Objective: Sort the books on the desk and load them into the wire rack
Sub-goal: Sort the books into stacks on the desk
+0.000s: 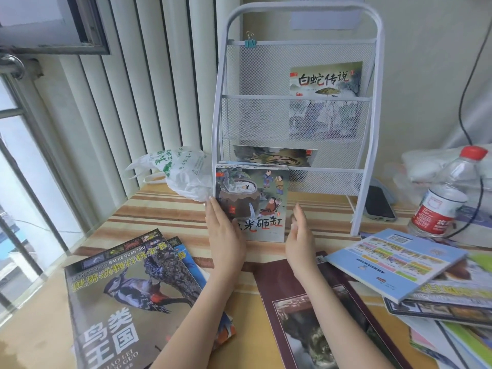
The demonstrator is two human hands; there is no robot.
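From the head camera, a small stack of thin picture books with a painted cover of children and a big brown jar (pixel 253 201) stands upright on the striped table (pixel 159 209), right in front of the white wire rack (pixel 295 166). The stack's long side goes up and down, and its top edge leans near the rack's low front bar. The left hand (pixel 225 233) lies flat against the stack's left edge, fingers straight and pointing up at the rack. The right hand (pixel 300 235) is flat too, with straight fingers, just beside the stack's right edge; I cannot tell if it touches. So the stack sits between the two hands, and neither hand is curled round it. The left hand is nearer. The rack is just behind and above the stack, so I think the next move is to press both sides and lift it up into a pocket. One book with a white cover and black writing (pixel 326 78) already sits in the rack's top pocket, and another (pixel 274 155) in the low pocket.
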